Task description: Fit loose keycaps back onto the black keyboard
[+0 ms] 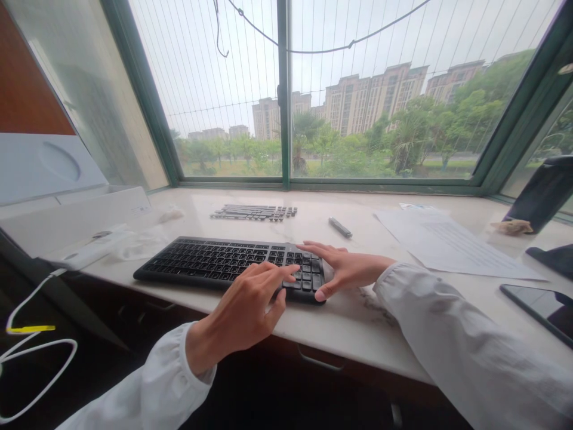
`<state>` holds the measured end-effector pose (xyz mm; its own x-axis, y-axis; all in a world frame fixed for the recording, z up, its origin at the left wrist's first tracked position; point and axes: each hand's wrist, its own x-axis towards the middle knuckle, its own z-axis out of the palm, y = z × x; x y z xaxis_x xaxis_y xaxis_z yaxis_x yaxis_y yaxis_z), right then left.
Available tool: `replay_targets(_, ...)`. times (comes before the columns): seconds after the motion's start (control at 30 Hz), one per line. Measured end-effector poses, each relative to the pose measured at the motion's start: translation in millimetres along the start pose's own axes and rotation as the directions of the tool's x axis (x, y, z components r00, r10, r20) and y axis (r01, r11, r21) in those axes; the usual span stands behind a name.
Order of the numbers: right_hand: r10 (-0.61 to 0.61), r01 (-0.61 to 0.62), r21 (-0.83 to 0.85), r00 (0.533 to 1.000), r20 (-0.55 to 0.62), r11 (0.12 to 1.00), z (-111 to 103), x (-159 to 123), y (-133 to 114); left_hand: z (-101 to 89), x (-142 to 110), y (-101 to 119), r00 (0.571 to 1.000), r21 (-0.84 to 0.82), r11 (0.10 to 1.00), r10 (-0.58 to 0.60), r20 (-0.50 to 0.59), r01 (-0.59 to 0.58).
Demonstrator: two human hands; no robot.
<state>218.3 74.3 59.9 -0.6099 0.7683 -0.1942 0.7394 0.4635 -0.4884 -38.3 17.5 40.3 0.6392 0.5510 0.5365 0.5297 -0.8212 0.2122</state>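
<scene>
Touching computer keyboard [201, 263] with spread-fingered right hand [351, 267]; reaching over numeric keypad [307, 277] with parted thumb and forefinger of left hand [248, 301].

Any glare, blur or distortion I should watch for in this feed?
Head view throughout: bright window, its sides splaying outward at the top, likely wide-angle distortion; near-black shadow beneath the countertop; fine detail on the keyboard looks soft; bright reflection on the phone-like device.
</scene>
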Motion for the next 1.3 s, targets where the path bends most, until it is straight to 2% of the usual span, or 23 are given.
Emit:
replay_targets(0.17,0.003,-0.003,0.003,1.0,-0.002,1.0,0.4,0.3,0.7,0.7,3.9,-12.7,0.998,0.048,0.997,-0.055,-0.012,0.055)
replay_targets(0.33,0.005,-0.005,-0.008,1.0,-0.001,1.0,1.7,1.1,2.2,10.8,3.4,-22.6,0.997,-0.026,0.997,-0.071,-0.012,0.071)
replay_targets(0.6,0.027,-0.027,-0.035,1.0,-0.005,0.999,0.7,1.3,0.9,14.1,1.5,-15.0,0.995,0.002,0.996,-0.085,-0.059,0.085)
replay_targets(0.8,0.012,-0.012,-0.023,1.0,-0.009,1.0,1.0,1.0,1.6,14.5,1.6,-18.0,0.99,0.025,0.992,-0.122,-0.073,0.124)
replay_targets(1.0,0.014,-0.015,-0.027,1.0,-0.014,1.0,1.5,0.6,1.2,18.7,2.4,-15.7,0.993,0.039,0.996,-0.081,-0.084,0.085)
replay_targets(1.3,0.028,-0.028,-0.024,1.0,-0.002,0.999,1.2,0.9,0.5,20.3,0.1,-11.9,0.992,0.17,0.982,-0.057,-0.116,0.076)
